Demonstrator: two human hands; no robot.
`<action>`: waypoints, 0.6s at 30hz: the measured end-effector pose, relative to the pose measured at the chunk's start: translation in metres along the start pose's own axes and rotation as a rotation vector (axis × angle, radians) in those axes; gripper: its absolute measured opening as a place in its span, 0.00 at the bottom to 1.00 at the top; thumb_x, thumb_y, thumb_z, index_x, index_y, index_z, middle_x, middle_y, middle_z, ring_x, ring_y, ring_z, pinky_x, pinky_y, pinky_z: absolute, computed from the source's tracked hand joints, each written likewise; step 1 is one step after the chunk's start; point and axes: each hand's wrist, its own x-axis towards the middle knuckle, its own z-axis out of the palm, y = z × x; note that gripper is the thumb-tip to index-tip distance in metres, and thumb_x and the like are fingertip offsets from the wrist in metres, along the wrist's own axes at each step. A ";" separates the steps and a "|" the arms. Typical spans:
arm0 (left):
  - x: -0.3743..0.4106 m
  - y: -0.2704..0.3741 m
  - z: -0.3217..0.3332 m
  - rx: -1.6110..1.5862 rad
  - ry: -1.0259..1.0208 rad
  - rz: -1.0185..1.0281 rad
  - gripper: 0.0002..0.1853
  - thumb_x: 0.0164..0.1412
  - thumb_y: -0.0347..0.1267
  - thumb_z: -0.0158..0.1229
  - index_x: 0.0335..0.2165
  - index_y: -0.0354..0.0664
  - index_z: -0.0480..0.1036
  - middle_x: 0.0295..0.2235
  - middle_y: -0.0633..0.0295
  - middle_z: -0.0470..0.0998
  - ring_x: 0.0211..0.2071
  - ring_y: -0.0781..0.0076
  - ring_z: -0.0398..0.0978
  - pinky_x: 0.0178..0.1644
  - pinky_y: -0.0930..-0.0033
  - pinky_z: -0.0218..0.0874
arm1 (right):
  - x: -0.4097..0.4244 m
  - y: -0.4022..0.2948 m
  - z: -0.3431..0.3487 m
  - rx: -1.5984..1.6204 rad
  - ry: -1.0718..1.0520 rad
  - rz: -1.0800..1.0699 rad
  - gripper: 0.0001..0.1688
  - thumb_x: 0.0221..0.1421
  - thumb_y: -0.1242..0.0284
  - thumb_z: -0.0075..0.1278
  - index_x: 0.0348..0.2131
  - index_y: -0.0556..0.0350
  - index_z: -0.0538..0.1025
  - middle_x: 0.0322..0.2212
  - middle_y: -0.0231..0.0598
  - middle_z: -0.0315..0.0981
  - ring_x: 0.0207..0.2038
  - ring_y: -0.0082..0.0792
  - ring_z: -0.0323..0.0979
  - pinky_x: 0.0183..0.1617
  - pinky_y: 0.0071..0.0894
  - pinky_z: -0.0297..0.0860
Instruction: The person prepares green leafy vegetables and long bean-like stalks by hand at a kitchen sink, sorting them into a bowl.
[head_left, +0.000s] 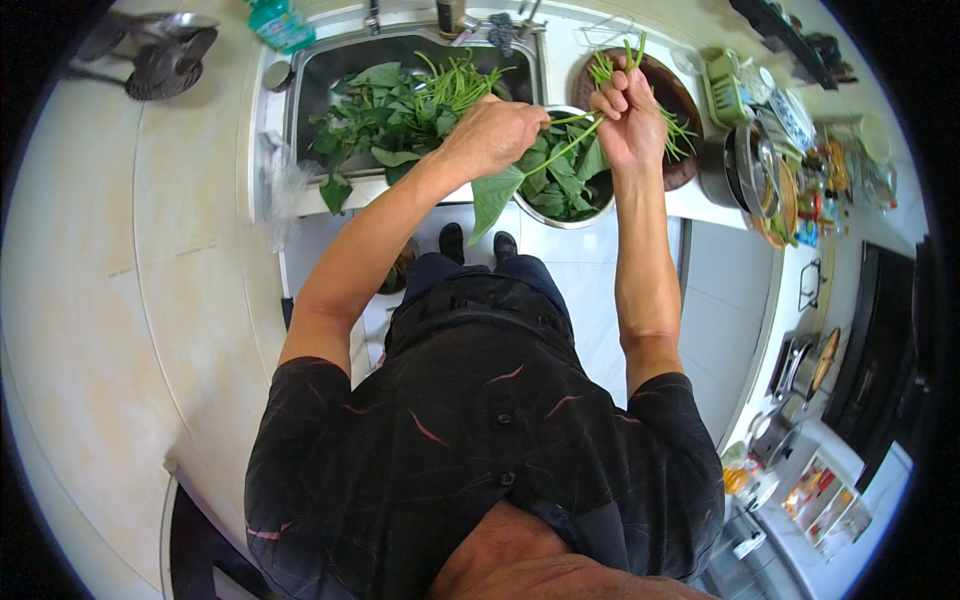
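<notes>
My left hand (495, 133) pinches a green stem just above a metal pot (556, 222). My right hand (634, 124) grips stems as well, with cut ends poking up past the fingertips. Between the hands runs a leaf stem (564, 148), and its large green leaf (495, 199) hangs over the pot's left rim. Dark green leaves (559, 184) fill much of the pot. Behind my right hand, a round brown board or tray (686, 90) carries loose stems (679, 136). Leafy greens (382, 105) and a bunch of stems (461, 81) lie in the sink at left.
The steel sink (300, 109) has a faucet (373, 19) behind it and a green bottle (281, 26) at its corner. Stacked pots (724, 169) and a green dish rack (721, 86) stand at right. A plastic bag (283, 187) hangs at the counter's left end.
</notes>
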 end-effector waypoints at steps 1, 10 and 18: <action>0.004 0.003 0.001 0.076 -0.042 0.008 0.06 0.59 0.28 0.54 0.32 0.44 0.79 0.24 0.56 0.75 0.29 0.52 0.76 0.37 0.57 0.68 | -0.003 -0.007 -0.004 -0.017 0.030 -0.039 0.10 0.67 0.74 0.43 0.43 0.61 0.72 0.26 0.31 0.67 0.22 0.20 0.56 0.25 0.18 0.55; 0.029 0.031 0.007 -0.048 -0.143 -0.124 0.15 0.65 0.41 0.52 0.41 0.46 0.78 0.32 0.55 0.73 0.36 0.57 0.73 0.42 0.61 0.66 | -0.010 -0.070 -0.021 -0.045 0.160 -0.274 0.13 0.68 0.72 0.42 0.43 0.64 0.72 0.26 0.32 0.67 0.23 0.20 0.55 0.25 0.19 0.55; 0.031 0.049 0.051 -0.119 -0.298 -0.055 0.16 0.62 0.40 0.56 0.40 0.40 0.78 0.35 0.55 0.76 0.38 0.55 0.75 0.44 0.59 0.66 | -0.001 -0.084 -0.049 0.003 0.271 -0.310 0.12 0.69 0.71 0.41 0.42 0.64 0.72 0.25 0.33 0.66 0.23 0.22 0.57 0.25 0.20 0.56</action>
